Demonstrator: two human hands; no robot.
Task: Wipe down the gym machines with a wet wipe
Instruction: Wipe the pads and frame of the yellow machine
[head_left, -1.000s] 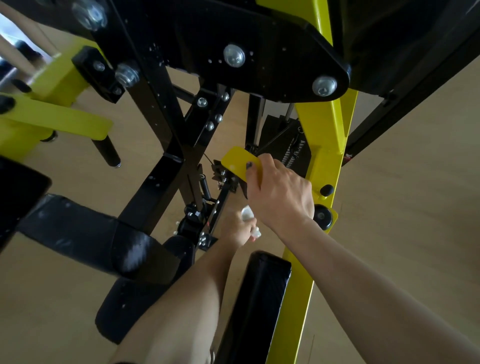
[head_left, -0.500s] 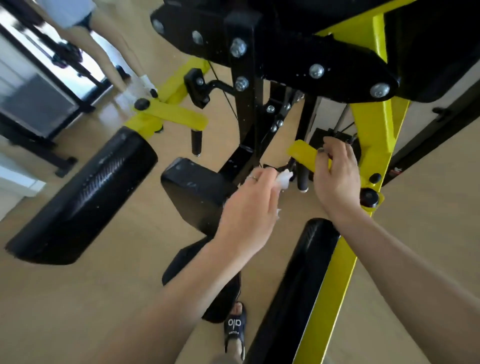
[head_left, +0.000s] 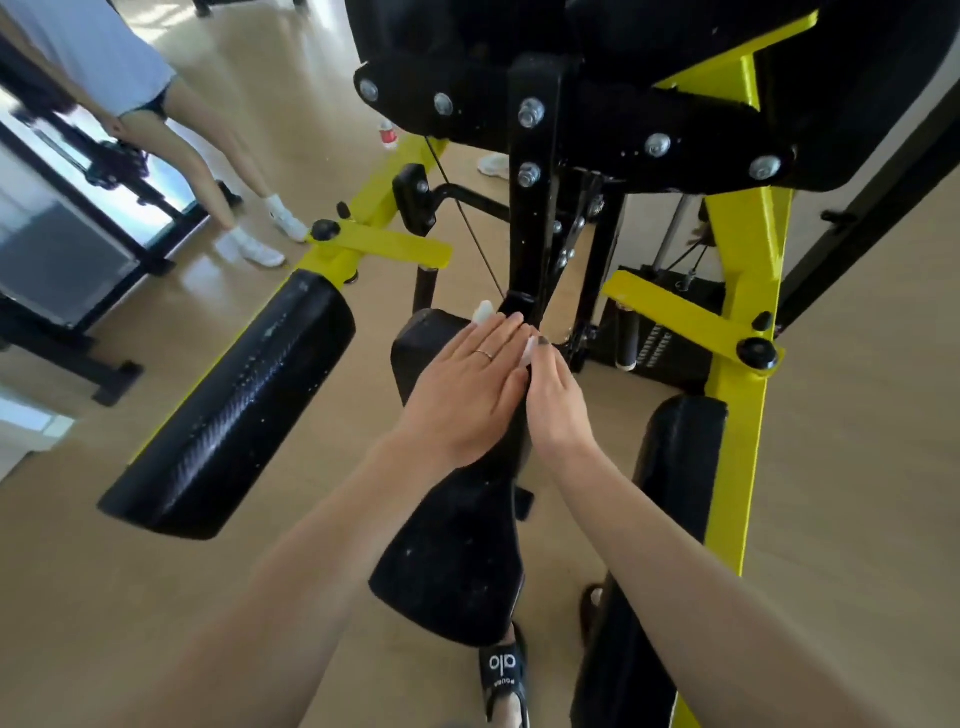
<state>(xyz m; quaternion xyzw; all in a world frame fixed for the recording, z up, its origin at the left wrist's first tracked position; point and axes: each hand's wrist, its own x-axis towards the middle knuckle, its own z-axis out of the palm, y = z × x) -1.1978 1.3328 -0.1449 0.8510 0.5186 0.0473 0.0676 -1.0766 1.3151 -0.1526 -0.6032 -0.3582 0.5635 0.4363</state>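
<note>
A black and yellow gym machine fills the view, and its black seat pad (head_left: 457, 530) lies in the middle. My left hand (head_left: 467, 384) lies flat with straight fingers on the seat's far end, pressing a white wet wipe (head_left: 483, 312) that shows beyond the fingertips. Close beside it, my right hand (head_left: 558, 400) touches the wipe's other end with its thumb. Its fingers curl down past the seat's right edge and are hidden.
A long black roller pad (head_left: 234, 400) on a yellow arm lies to the left, another black pad (head_left: 670, 467) to the right. The yellow lever (head_left: 675, 317) juts out at right. A person's legs (head_left: 218, 171) stand at the far left. My sandalled foot (head_left: 501, 670) is under the seat.
My right hand let go of the yellow lever and came left to the wipe. My left hand moved down onto the seat pad and flattened over the wipe.
</note>
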